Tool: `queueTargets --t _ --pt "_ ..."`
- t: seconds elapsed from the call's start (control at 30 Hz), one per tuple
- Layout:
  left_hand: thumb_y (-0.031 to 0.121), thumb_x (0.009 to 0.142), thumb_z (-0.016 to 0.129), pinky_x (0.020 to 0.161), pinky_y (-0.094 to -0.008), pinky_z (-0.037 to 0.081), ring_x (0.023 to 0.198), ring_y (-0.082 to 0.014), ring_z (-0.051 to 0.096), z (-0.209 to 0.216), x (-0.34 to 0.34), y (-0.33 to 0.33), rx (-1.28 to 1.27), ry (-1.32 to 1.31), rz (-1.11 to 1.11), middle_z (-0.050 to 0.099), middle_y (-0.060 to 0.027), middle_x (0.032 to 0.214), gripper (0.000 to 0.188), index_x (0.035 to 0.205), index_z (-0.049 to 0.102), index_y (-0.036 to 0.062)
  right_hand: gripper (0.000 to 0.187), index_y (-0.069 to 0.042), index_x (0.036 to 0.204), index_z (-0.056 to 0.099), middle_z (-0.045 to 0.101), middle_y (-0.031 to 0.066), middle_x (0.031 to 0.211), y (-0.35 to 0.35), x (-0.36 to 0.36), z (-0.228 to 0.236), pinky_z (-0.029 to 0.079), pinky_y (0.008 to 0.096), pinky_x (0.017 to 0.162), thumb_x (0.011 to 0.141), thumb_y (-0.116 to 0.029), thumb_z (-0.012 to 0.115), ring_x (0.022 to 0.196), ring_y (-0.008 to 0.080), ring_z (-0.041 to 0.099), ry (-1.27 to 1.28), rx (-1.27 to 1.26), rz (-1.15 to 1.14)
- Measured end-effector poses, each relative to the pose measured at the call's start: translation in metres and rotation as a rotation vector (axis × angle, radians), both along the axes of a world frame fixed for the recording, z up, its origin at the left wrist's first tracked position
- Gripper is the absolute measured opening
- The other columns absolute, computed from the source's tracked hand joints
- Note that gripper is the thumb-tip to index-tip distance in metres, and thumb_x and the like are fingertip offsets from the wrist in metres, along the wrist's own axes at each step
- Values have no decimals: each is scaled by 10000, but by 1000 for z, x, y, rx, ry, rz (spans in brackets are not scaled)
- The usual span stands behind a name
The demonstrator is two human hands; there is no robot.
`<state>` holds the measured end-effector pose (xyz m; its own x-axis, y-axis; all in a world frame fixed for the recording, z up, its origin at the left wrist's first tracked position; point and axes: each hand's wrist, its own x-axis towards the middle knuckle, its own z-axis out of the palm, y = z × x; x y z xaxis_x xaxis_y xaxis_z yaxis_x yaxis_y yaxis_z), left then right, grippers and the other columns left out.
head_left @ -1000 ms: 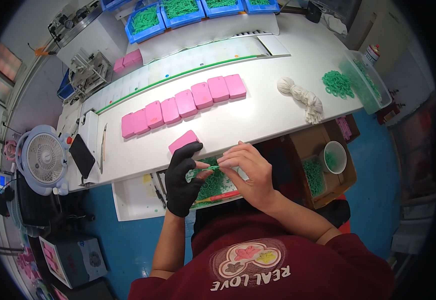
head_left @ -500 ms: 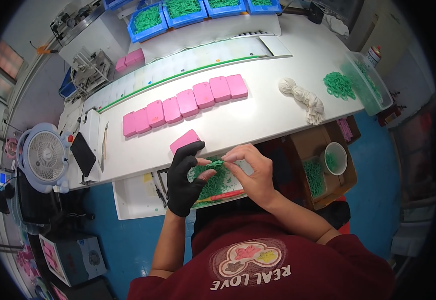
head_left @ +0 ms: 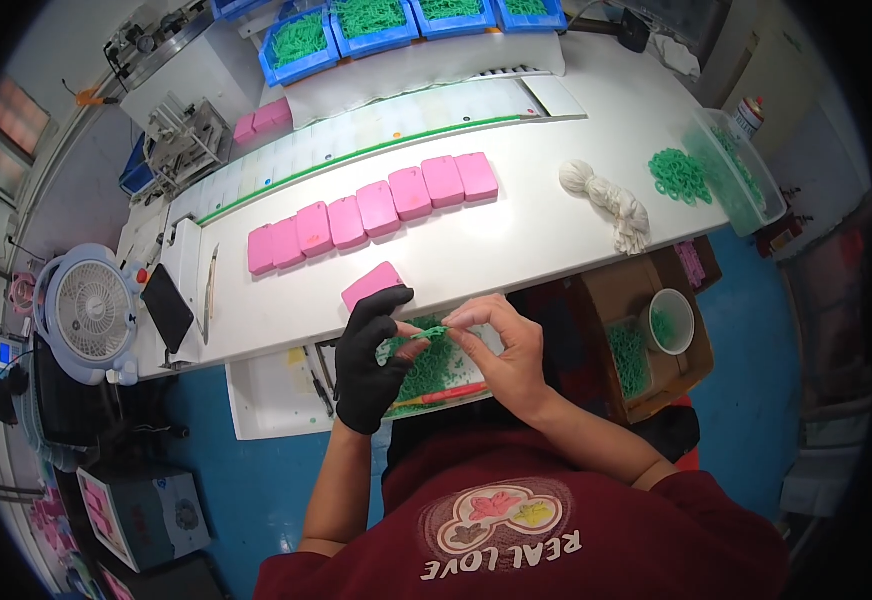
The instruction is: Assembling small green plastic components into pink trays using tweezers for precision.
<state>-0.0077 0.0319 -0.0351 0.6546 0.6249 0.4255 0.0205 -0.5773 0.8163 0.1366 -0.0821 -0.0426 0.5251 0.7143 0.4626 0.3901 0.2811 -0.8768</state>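
Between the fingertips of both hands, over the open drawer point(head_left: 268, 405), is a small green openwork piece point(head_left: 429, 332). My left hand point(head_left: 364, 365), in a black glove that leaves the thumb and forefinger tips bare, pinches its left side. My right hand point(head_left: 509, 352), ungloved, pinches its right end with thumb and fingers. Beneath them a heap of green pieces point(head_left: 434, 372) fills part of the drawer. A red and yellow slim tool point(head_left: 461, 393) lies across the drawer's front. Just beyond the gloved fingers, a single pink block point(head_left: 368, 285) rests on the white table.
A slanting row of pink blocks point(head_left: 377, 207) lies on the table point(head_left: 526, 220). Rightward are a bundle of white cloth point(head_left: 606, 203), green rings point(head_left: 680, 175) and a clear tub point(head_left: 731, 185). A fan point(head_left: 93, 315) stands left. Below right, a cardboard box point(head_left: 671, 390) holds a white bucket point(head_left: 670, 322).
Both hands stay over the drawer, still pinching the green piece. The piece has tilted slightly and sits a little lower; the fingers have shifted only slightly.
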Motion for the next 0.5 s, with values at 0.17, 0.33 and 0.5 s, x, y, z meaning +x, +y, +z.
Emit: queueTargets --t 0.17,0.33,0.5 --pt "91 700 816 969 -376 470 1126 -281 605 12 2 -1 78 39 24 625 -163 1186 255 895 667 21 123 -30 897 683 683 108 878 -3 8 10 515 330 762 788 14 720 852 243 672 -42 -20 -56" --pt "153 658 852 974 -396 457 1118 -306 584 2 -27 26 204 42 194 611 -167 1180 419 1007 652 37 77 -1 868 676 690 111 852 5 80 12 514 309 744 809 14 723 802 221 681 -39 50 -334" --pt "344 534 939 978 -429 458 1180 -330 522 -3 -21 41 328 296 176 570 -162 1208 845 1229 562 48 78 26 926 665 698 84 881 26 162 76 524 291 862 886 -33 696 861 138 666 -223 132 -474"
